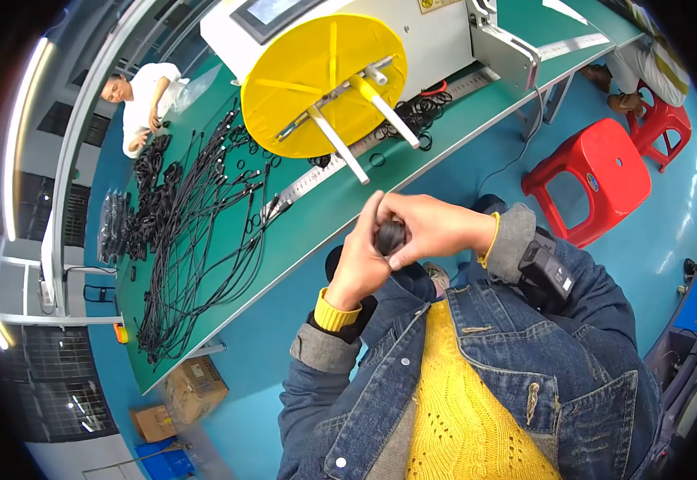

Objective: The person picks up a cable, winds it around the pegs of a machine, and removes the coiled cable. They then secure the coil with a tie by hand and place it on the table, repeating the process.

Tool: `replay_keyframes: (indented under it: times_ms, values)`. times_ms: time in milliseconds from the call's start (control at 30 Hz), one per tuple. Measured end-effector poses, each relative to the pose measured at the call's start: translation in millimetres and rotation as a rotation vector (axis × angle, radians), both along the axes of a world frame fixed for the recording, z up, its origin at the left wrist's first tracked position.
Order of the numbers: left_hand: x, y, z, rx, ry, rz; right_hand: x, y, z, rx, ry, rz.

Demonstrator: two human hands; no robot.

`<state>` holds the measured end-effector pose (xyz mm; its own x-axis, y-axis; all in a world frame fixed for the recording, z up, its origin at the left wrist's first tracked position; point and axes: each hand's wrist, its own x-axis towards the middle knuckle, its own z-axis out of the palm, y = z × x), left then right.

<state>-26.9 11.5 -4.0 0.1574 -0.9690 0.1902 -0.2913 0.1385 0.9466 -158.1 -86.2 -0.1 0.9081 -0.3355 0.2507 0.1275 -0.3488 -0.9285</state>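
A small coiled bundle of black cable (pixel 390 238) sits between my two hands, in front of the table's near edge. My left hand (pixel 359 262) is closed around its left side, fingers pointing up. From the right, my right hand (pixel 438 227) grips the same bundle, its thumb at the bottom and fingers curled over the top. Part of the bundle is hidden by my fingers. Just beyond my hands stands a winding machine (pixel 436 40) with a yellow disc (pixel 284 88) that carries metal pegs (pixel 339 144).
Long black cables (pixel 196 224) spread over the green table (pixel 284 240), with coiled bundles (pixel 152 172) farther left. Small black rings lie near a steel ruler (pixel 308 180). A person in white (pixel 144 96) works at the far left. Red stools (pixel 592 180) stand at right, cardboard boxes (pixel 195 390) below the table.
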Motion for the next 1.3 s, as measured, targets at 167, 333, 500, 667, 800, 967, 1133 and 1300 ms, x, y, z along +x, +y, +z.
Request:
replay_keyframes:
  times_ms: [167, 333, 500, 667, 800, 967, 1133, 1300]
  values:
    - [31, 9, 9, 0.192, 0.948, -0.325, -6, 15, -28, 1.365, 0.007, 0.102]
    - [43, 6, -8, 0.184, 1.408, -0.530, -4, -4, -28, 1.264, -0.040, -0.105]
    - [40, 6, -3, 0.325, 1.455, -0.449, 5, -17, 1, 0.943, 0.048, -0.154]
    - [40, 21, -10, 0.425, 1.211, -0.268, 30, -6, -3, 0.078, -0.064, -0.307]
    - [26, 20, -33, 0.319, 0.540, -0.361, 24, 10, 6, -0.545, 0.185, -0.258]
    - [-9, 40, -13, 0.191, 0.497, -0.108, 24, 34, 10, -0.796, 0.320, -0.220]
    - [-5, 35, -68, 0.245, -0.398, 0.202, 40, 43, -18, -0.711, 0.211, -0.237]
    - [1, 30, -122, 0.173, -0.464, 0.154, 44, 38, -90, -0.606, 0.323, -0.273]
